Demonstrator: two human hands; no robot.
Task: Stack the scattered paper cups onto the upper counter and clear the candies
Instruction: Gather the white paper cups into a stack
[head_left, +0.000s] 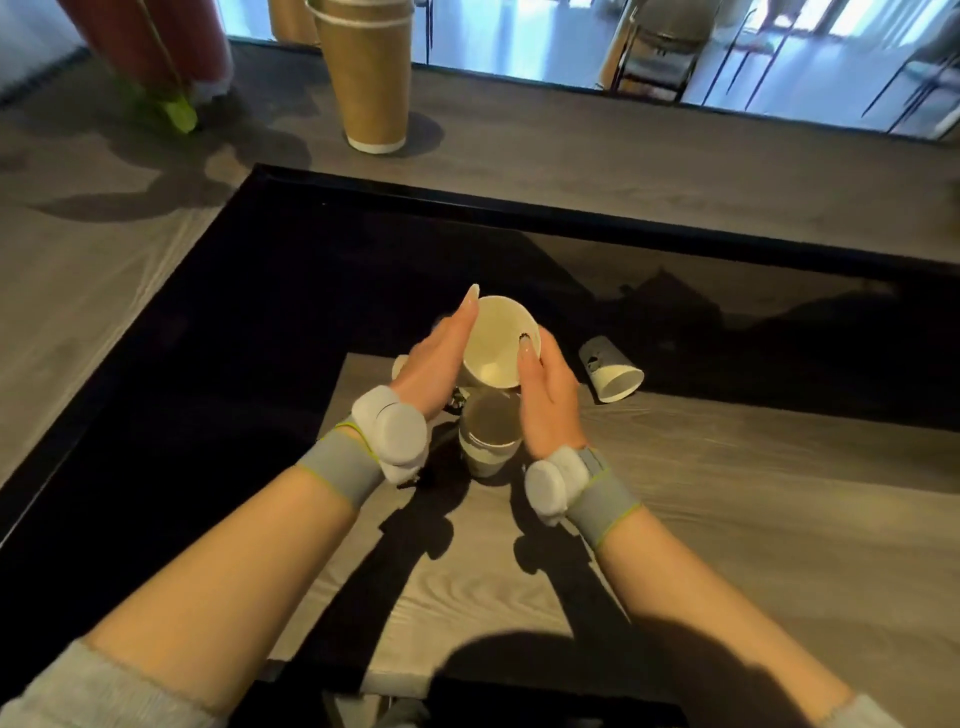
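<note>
Cups show on two levels in my head view. Far left on the upper bench (571, 156) a red and green thing (150, 62) stands, blurred; I cannot tell what it is. Just right of it on the same level, brown cups (371, 78) stand nested and upright.

Lower down, my left grip (439, 358) has its fingers straight and lies flat against the left side of a white cup (498, 345), pressing it rather than wrapping it. The cup is off the surface and tilted, with its mouth towards me.

Straight below it a stack of cups (488, 441) stands upright on the lower bench (727, 493), in shadow between my wrists. Small dark bits (457, 400) lie beside that stack; they are too small to identify.

My right grip (550, 400) holds the white cup's right side, one fingertip hooked over the rim. Both wrists wear grey wristbands (343, 467) with white pods.

Further right a tipped cup (610, 369) lies on its side on the lower bench, apart from my hands, its mouth facing right and towards me.
</note>
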